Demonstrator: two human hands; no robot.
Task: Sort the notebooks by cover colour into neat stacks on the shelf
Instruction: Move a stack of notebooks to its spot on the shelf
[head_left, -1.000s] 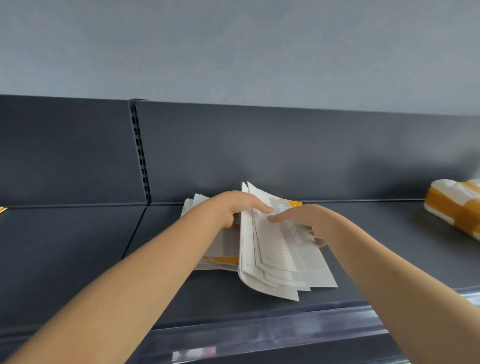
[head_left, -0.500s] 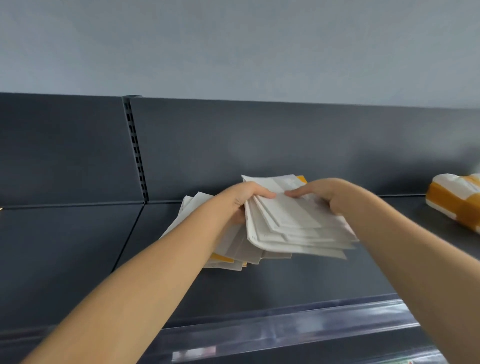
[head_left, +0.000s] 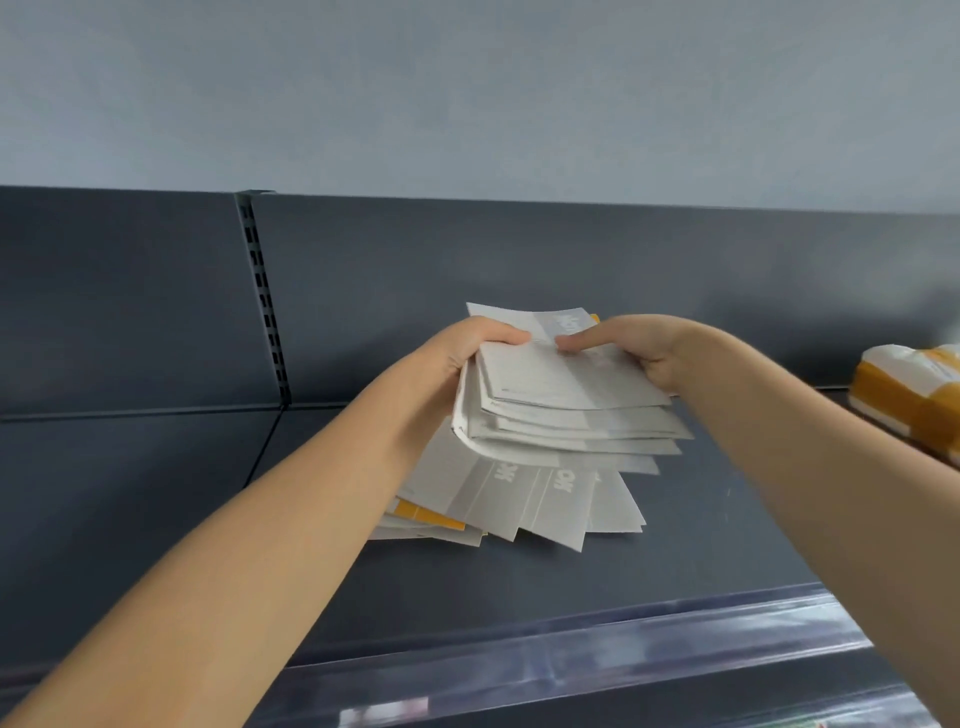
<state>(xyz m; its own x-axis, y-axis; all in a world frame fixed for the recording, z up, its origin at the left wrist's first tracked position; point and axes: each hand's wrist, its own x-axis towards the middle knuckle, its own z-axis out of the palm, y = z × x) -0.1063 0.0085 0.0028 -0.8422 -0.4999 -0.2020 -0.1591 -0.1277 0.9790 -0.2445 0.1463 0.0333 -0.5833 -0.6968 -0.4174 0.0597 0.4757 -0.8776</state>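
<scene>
1. Nearest, the clear price strip (head_left: 571, 660) runs along the front lip of the dark shelf (head_left: 701, 551).
2. Behind it, on the shelf deck, lies a fanned pile (head_left: 550, 501) of pale grey-white notebooks, splayed out of line. An orange cover (head_left: 431, 515) shows low on its left side.
3. Above that pile both hands hold a bundle of pale notebooks (head_left: 566, 410), its edges stepped rather than squared. The left hand (head_left: 467, 358) grips the left edge, thumb on top and fingers curled underneath. The right hand (head_left: 644, 356) pinches the far right side, thumb on the top cover. Whether the bundle's underside touches the pile, I cannot tell.
4. Farther right, well apart, sits an orange-and-white stack (head_left: 914, 395), partly cut off by the frame edge.
5. At the back stands the dark back panel (head_left: 519, 270) with its slotted upright (head_left: 262, 296).
6. The step in hand looks like separating the pale covers from the mixed pile. The next move calls for squaring the bundle's edges and setting it on a bare part of the shelf, away from the orange-and-white stack. The orange cover below would then need pulling out.
</scene>
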